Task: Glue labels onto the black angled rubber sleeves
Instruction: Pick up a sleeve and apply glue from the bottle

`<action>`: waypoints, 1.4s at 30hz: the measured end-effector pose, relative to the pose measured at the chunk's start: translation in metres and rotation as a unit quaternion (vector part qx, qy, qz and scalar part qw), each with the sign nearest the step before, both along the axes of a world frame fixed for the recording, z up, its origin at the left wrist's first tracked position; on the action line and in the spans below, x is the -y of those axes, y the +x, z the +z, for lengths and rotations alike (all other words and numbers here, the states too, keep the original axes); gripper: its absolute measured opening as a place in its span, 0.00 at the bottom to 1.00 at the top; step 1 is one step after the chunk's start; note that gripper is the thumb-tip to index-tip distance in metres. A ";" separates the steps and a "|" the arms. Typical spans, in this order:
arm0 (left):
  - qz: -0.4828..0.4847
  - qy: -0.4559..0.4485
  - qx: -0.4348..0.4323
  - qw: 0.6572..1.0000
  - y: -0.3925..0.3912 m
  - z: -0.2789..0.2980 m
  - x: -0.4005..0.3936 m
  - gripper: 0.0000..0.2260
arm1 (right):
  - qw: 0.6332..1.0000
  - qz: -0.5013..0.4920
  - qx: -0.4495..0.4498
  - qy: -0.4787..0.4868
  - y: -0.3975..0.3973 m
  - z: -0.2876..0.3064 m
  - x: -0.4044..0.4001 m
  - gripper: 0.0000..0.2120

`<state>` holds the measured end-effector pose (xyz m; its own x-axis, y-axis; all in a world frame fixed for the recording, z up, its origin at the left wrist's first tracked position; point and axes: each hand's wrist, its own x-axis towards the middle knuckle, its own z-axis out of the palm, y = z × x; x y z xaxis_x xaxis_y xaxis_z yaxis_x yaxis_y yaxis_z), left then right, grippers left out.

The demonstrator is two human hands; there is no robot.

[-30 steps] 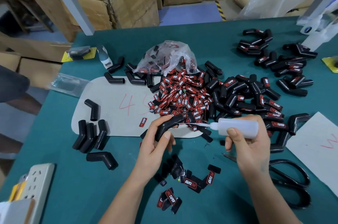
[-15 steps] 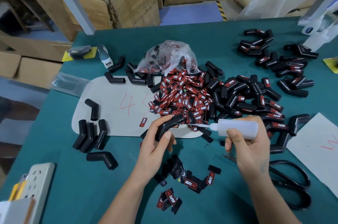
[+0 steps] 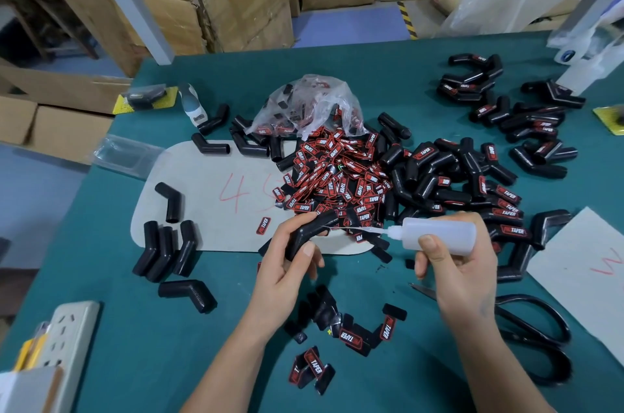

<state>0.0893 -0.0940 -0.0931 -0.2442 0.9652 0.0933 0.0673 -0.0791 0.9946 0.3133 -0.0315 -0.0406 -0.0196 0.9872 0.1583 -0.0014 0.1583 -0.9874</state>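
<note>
head view looks down, close over table (image 3: 101, 311) (wide-angle).

Both forearms are bare to the frame's edge, no sleeves, gloves, rings or watch showing.

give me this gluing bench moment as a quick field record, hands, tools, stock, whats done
left hand: left hand grips one bare rubber sleeve
right hand: right hand holds the glue bottle, nozzle pointed at that sleeve
label stock: heap of red and black labels spilling from a clear bag
unlabelled sleeves: several at left on the grey card and the table
labelled sleeves: pile right of the heap
other tools: scissors by the right wrist
</note>
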 end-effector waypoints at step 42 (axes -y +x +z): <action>-0.009 -0.013 0.001 1.000 0.001 0.002 0.001 0.16 | 1.000 0.021 -0.008 0.008 0.000 -0.007 0.002 0.06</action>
